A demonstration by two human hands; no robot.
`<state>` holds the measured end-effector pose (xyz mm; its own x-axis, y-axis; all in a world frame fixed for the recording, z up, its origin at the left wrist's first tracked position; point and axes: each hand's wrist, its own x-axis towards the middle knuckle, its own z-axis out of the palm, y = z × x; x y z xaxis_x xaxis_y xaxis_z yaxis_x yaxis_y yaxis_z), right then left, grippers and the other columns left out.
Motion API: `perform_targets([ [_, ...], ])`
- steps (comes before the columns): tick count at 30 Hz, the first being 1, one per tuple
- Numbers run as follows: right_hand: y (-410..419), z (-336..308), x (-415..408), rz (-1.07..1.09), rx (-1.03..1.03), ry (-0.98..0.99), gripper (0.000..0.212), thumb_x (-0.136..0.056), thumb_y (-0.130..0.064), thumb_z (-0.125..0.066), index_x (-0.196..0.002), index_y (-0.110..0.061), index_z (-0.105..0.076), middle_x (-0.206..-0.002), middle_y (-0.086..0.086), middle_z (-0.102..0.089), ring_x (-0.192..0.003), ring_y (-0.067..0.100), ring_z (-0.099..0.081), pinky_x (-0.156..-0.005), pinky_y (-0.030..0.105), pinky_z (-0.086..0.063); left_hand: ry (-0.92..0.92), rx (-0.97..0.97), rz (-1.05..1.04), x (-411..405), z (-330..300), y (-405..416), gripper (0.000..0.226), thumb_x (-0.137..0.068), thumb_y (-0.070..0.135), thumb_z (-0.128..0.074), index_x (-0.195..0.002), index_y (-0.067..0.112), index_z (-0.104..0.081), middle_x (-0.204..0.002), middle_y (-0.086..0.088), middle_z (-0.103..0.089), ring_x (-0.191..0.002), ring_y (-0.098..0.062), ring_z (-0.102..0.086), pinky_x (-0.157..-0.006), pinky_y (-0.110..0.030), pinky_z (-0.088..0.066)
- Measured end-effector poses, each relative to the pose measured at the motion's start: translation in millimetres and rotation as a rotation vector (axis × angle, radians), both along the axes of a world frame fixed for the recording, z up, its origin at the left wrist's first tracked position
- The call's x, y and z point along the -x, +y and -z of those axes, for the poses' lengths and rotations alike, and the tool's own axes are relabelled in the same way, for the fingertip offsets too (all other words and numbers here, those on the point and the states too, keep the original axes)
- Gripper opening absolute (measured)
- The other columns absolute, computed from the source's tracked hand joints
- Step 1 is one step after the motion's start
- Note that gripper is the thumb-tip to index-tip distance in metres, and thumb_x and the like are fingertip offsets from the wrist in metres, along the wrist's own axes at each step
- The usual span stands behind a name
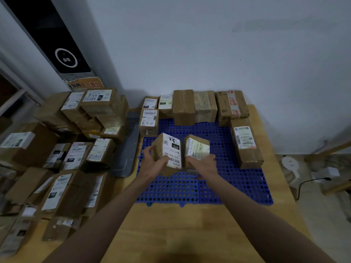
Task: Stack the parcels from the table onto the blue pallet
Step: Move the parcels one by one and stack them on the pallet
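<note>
My left hand (154, 164) grips a small cardboard parcel with a white label reading 070 (169, 149), held over the blue pallet (190, 188). Right beside it, my right hand (204, 164) grips a second small parcel with a yellowish label (196, 149). Both parcels are tilted and hang above the pallet's middle. Along the pallet's far edge stands a row of several parcels (183, 107). A long parcel (246, 143) lies at the pallet's right side.
Many labelled cardboard parcels (76, 154) are piled on the left. A grey tray (127, 145) lies between that pile and the pallet. The pallet rests on a wooden table (171, 230). A wall rises right behind; cables and floor lie to the right.
</note>
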<state>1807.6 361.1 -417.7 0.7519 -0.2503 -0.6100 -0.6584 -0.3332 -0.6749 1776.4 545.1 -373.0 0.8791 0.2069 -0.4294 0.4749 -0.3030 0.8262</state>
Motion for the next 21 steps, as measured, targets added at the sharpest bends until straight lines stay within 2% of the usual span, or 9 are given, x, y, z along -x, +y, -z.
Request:
perform_targets([
  [2,4.4,-4.5,-0.8,-0.017,-0.033,0.003,0.145,-0.034,-0.077,-0.068,-0.151,-0.014,-0.010,-0.146,0.016,-0.035,-0.120,0.036,-0.053,-0.086,0.050,-0.057,0.011,0.024,0.023,-1.4,0.3,-2.5,0.063,-0.089,0.021,-0.061,-0.141,0.023,-0.024,-0.131,-0.009,-0.050,-0.101,-0.023,-0.062,-0.077,-0.036,-0.056],
  [3,5.9,-9.3,-0.2,-0.020,-0.038,-0.002,0.147,-0.035,-0.077,-0.070,-0.153,-0.014,-0.006,-0.149,0.015,-0.034,-0.118,0.036,-0.055,-0.082,0.048,-0.059,0.023,0.026,0.033,-2.9,0.7,-2.8,0.059,-0.091,0.020,-0.059,-0.139,0.022,-0.026,-0.129,-0.010,-0.051,-0.098,-0.021,-0.063,-0.073,-0.033,-0.055],
  [6,2.2,-16.2,-0.3,0.001,-0.029,-0.040,0.125,-0.063,-0.059,-0.080,-0.152,-0.012,-0.006,-0.148,0.016,-0.034,-0.115,0.035,-0.056,-0.066,0.039,-0.062,0.076,0.023,0.073,-8.5,1.0,-0.8,0.054,-0.091,0.028,-0.059,-0.135,0.023,-0.029,-0.130,-0.010,-0.055,-0.094,-0.019,-0.064,-0.070,-0.030,-0.051],
  [8,-3.5,-13.4,-4.7,0.009,-0.008,-0.042,0.120,-0.066,-0.056,-0.081,-0.152,-0.014,-0.007,-0.147,0.016,-0.034,-0.121,0.036,-0.051,-0.064,0.041,-0.063,0.121,-0.045,0.127,-13.9,1.7,0.2,0.062,-0.087,0.039,-0.065,-0.136,0.023,-0.031,-0.131,-0.006,-0.055,-0.099,-0.019,-0.062,-0.075,-0.032,-0.048],
  [10,-6.3,-13.2,-6.9,0.006,0.059,-0.039,0.121,-0.064,-0.059,-0.079,-0.151,-0.014,-0.008,-0.149,0.016,-0.030,-0.127,0.038,-0.045,-0.072,0.045,-0.062,0.173,-0.144,0.178,-20.9,0.1,-3.2,0.086,-0.076,0.057,-0.072,-0.142,0.021,-0.031,-0.139,-0.004,-0.049,-0.114,-0.023,-0.056,-0.087,-0.036,-0.046],
  [12,-5.3,-12.4,-7.2,-0.010,0.105,-0.029,0.121,-0.062,-0.063,-0.077,-0.149,-0.013,-0.011,-0.148,0.016,-0.029,-0.130,0.039,-0.041,-0.087,0.050,-0.056,0.219,-0.303,0.227,-29.9,0.0,-9.0,0.123,-0.054,0.077,-0.074,-0.149,0.017,-0.026,-0.153,-0.005,-0.034,-0.135,-0.027,-0.041,-0.106,-0.044,-0.041],
  [13,-4.0,-10.5,-7.4,-0.014,0.122,-0.029,0.118,-0.060,-0.065,-0.076,-0.146,-0.013,-0.014,-0.146,0.017,-0.031,-0.129,0.038,-0.041,-0.091,0.051,-0.054,0.226,-0.373,0.255,-33.6,0.9,-11.4,0.132,-0.047,0.081,-0.075,-0.149,0.014,-0.026,-0.154,-0.007,-0.029,-0.139,-0.028,-0.034,-0.110,-0.047,-0.038],
  [16,0.6,-7.5,-8.7,-0.013,0.166,-0.060,0.105,-0.059,-0.064,-0.074,-0.135,-0.012,-0.023,-0.136,0.015,-0.036,-0.124,0.037,-0.042,-0.092,0.052,-0.052,0.177,-0.485,0.295,-40.6,4.2,-15.8,0.130,-0.045,0.072,-0.083,-0.144,0.009,-0.027,-0.144,-0.010,-0.035,-0.135,-0.028,-0.037,-0.106,-0.044,-0.042],
  [21,12.1,-5.4,-19.0,-0.038,0.206,-0.089,0.102,-0.066,-0.059,-0.076,-0.137,-0.009,-0.022,-0.141,0.016,-0.032,-0.130,0.039,-0.036,-0.099,0.052,-0.045,0.139,-0.549,0.267,-40.7,12.4,-19.0,0.134,-0.039,0.072,-0.083,-0.141,0.011,-0.020,-0.135,-0.011,-0.038,-0.129,-0.028,-0.039,-0.104,-0.045,-0.042],
])
